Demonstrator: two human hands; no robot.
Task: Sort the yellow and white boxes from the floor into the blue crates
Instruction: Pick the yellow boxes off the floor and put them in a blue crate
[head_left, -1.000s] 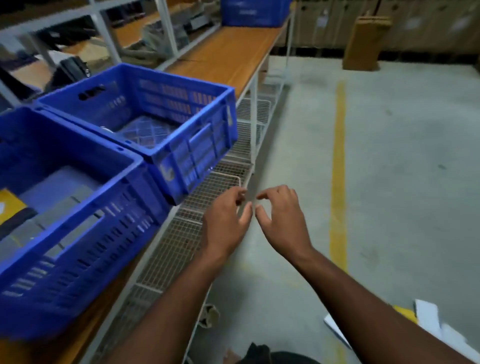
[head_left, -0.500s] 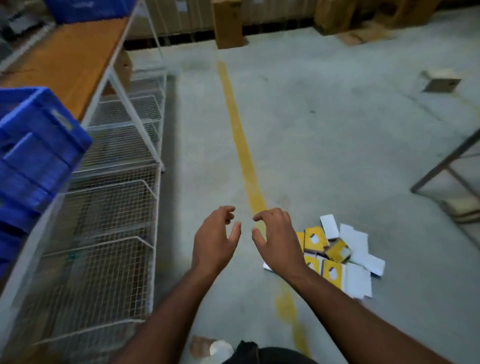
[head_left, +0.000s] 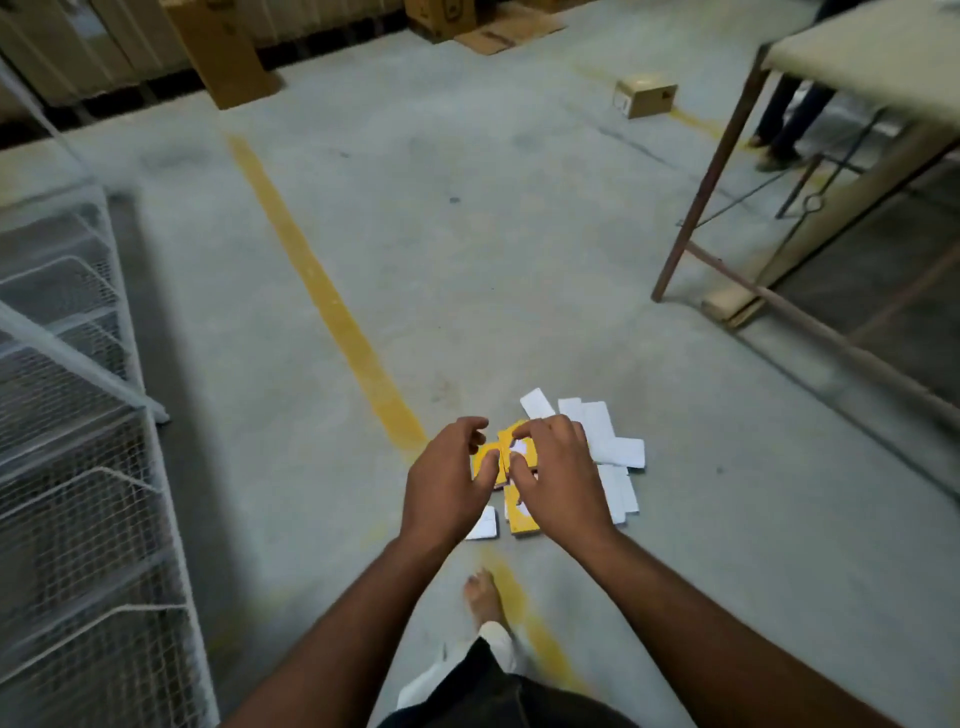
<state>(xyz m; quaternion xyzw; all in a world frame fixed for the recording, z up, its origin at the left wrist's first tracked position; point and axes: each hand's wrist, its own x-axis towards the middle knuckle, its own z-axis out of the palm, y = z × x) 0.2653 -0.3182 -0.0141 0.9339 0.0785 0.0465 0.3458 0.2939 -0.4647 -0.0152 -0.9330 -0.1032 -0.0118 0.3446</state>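
A small pile of flat yellow boxes (head_left: 521, 519) and white boxes (head_left: 608, 439) lies on the concrete floor beside a yellow painted line. My left hand (head_left: 447, 488) and my right hand (head_left: 558, 478) hover side by side in front of the pile, fingers loosely curled, holding nothing. They cover much of the yellow boxes. No blue crate is in view.
White wire-mesh shelving (head_left: 78, 467) stands along the left. A metal-legged table (head_left: 831, 130) stands at the right, with another person's legs (head_left: 784, 119) behind it. Cardboard boxes (head_left: 223, 52) sit at the back and a small box (head_left: 647, 96) lies on the floor. My foot (head_left: 483, 597) is below the pile.
My view has swung right and down, away from the blue crates on the bench to the floor. The pile of boxes now lies directly beyond my hands, which kept their pose.
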